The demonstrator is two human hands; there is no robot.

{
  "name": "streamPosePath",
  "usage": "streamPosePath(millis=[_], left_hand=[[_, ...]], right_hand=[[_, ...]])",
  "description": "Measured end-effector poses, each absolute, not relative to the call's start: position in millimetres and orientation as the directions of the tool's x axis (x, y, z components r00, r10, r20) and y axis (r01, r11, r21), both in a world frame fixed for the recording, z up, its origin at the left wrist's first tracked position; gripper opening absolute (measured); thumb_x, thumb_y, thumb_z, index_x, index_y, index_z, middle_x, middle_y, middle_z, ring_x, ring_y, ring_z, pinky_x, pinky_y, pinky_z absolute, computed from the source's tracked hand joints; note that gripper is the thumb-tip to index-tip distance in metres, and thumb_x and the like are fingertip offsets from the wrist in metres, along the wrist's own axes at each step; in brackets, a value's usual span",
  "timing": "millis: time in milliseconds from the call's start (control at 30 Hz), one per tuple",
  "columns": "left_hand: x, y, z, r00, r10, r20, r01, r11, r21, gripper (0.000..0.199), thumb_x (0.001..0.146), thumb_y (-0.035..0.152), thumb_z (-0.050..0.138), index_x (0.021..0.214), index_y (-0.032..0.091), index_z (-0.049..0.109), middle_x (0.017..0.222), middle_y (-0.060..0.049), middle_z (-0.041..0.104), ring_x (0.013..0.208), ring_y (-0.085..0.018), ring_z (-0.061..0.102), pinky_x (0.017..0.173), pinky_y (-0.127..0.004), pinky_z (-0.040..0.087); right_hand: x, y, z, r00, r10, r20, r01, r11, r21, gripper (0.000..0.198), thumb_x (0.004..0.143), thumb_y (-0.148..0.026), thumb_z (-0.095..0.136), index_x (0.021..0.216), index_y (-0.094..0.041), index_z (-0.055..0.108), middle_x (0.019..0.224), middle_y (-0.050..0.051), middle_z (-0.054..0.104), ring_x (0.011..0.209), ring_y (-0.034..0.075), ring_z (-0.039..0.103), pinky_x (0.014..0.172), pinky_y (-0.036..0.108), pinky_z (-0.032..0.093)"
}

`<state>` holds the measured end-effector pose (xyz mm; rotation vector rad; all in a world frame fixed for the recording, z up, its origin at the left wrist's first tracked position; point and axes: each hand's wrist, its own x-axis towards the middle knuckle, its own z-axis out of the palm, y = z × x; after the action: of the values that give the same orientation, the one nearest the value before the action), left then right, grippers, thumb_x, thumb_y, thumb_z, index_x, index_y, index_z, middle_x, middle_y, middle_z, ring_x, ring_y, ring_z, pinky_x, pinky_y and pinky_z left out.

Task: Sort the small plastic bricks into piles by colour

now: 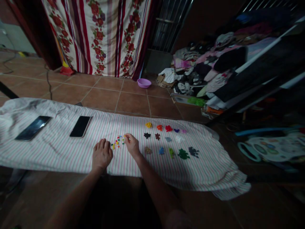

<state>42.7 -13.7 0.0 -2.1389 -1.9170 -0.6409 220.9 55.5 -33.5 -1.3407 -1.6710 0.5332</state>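
A person's two bare hands, held apart, work over a scatter of small coloured pieces [113,147] on a striped cloth [71,156]. The pieces lie between the hands: the left hand [103,154] rests palm down just beside them, fingers extended, while the right hand [132,146] brings thumb and forefinger together at their far edge, by a yellow bit; whether it is gripped cannot be told.

To the right of the right hand, more pieces sit in three rows of single-colour piles, among them yellow [148,125], red [168,128], black [147,135], white [180,139] and green [183,154]. Left of the left hand lie a phone [80,127] and, farther off, a second dark-screened device [33,128].

Beyond the cloth, a purple basin [144,83] stands on a tiled floor [133,101] near a flowered, striped curtain [109,38]. Clothes [188,63] are heaped at right in the dim room.
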Motion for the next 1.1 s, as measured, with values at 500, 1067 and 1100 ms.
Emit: streamPosePath(millis=[500,1067,1100], left_hand=[[40.6,-11.6,-5.4,0.086,0.885,0.457,0.988,-0.134,0.074,0.024,0.089,0.020,0.046,0.107,0.015,0.062,0.125,-0.016,0.065,0.120,-0.031,0.057,0.098,-0.044,0.043],[41.0,-11.7,-9.4,0.099,0.865,0.492,0.989,-0.142,0.051,0.025,0.090,0.018,0.045,0.108,0.014,0.061,0.125,-0.017,0.064,0.121,-0.031,0.057,0.100,-0.044,0.044],[41.1,-11.6,-9.6,0.101,0.867,0.489,0.988,-0.144,0.051,0.026,0.090,0.018,0.045,0.109,0.013,0.061,0.125,-0.017,0.064,0.121,-0.031,0.057,0.100,-0.044,0.044]], right_hand=[[222.8,57.7,-21.5,0.039,0.899,0.437,0.535,0.351,-0.769,0.024,0.088,-0.018,0.051,0.100,-0.024,0.072,0.094,0.004,0.073,0.089,0.016,0.068,0.083,0.027,0.054],[352.8,150.3,6.6,0.205,0.920,0.333,0.827,0.019,-0.562,0.030,0.083,-0.008,0.048,0.092,-0.019,0.074,0.097,0.008,0.075,0.094,0.019,0.068,0.090,0.030,0.051],[359.5,153.1,7.3,0.195,0.927,0.320,0.851,0.003,-0.526,0.031,0.083,-0.007,0.047,0.092,-0.019,0.074,0.097,0.007,0.075,0.094,0.018,0.068,0.090,0.029,0.050]])
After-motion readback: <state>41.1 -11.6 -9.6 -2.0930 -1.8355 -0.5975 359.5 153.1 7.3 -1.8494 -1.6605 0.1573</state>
